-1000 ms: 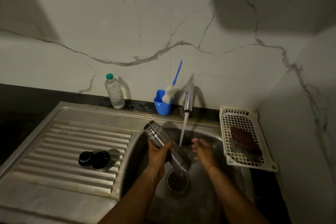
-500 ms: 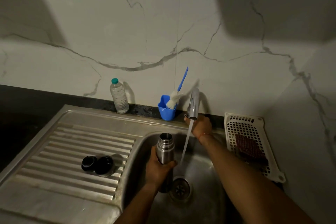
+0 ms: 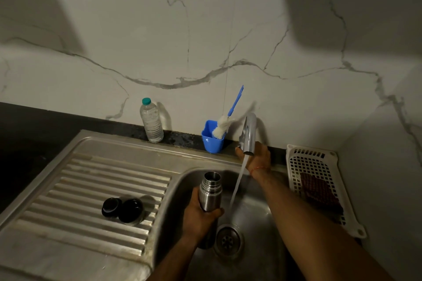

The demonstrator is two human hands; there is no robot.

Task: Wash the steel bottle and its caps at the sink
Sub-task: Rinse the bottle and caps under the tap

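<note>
Head view: both hands over the sink.
L fingers (image 3: 215,213): clamped round steel bottle (image 3: 210,193) at mid-body.
L hand (image 3: 201,215): holds bottle upright, mouth open, no cap on.
Bottle spot: inside sink basin (image 3: 262,223), just L of water stream (image 3: 237,186), not under it.
R fingers (image 3: 239,151): tucked behind tap (image 3: 249,134) near spout end; curled or straight, can't tell.
R hand (image 3: 259,155): at basin's back edge.
Drain (image 3: 228,238): just R of L fingers, below stream.
Caps: two black caps (image 3: 112,206), touching, on ribbed drainboard (image 3: 68,189), well L of L fingers.
Blue cup (image 3: 212,142) w/ brush (image 3: 225,124): just L of R fingers.
Plastic bottle (image 3: 151,123): further L, by wall.
White basket (image 3: 303,159) w/ dark pad (image 3: 319,191): R of R wrist.
</note>
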